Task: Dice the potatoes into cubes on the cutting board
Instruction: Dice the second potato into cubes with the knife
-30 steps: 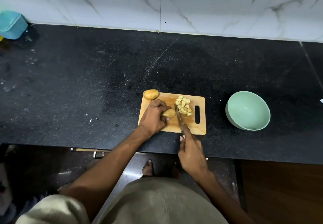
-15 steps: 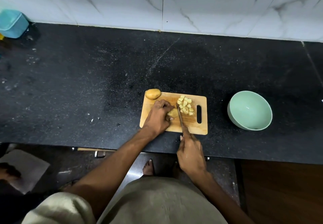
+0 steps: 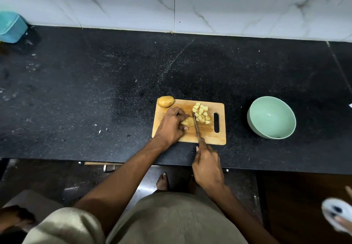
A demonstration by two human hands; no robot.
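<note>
A wooden cutting board (image 3: pixel 211 137) lies near the counter's front edge. My left hand (image 3: pixel 171 124) presses a partly cut potato piece (image 3: pixel 188 121) down at the board's middle. My right hand (image 3: pixel 207 164) grips a knife (image 3: pixel 195 127), whose blade rests against the right side of that piece. A pile of several yellow potato cubes (image 3: pixel 201 113) sits just right of the blade, beside the board's handle slot. A whole unpeeled potato (image 3: pixel 166 101) rests on the board's far left corner.
A mint-green bowl (image 3: pixel 271 117) stands on the black counter (image 3: pixel 95 91) to the right of the board. A teal container (image 3: pixel 11 27) sits at the far left by the marble wall. Small scraps lie left of the board. A foot in a white slipper (image 3: pixel 336 216) shows at the lower right.
My left hand has slid over the potato piece, covering more of it. The knife blade stays against the piece with only slight movement. The view shifted a little.
</note>
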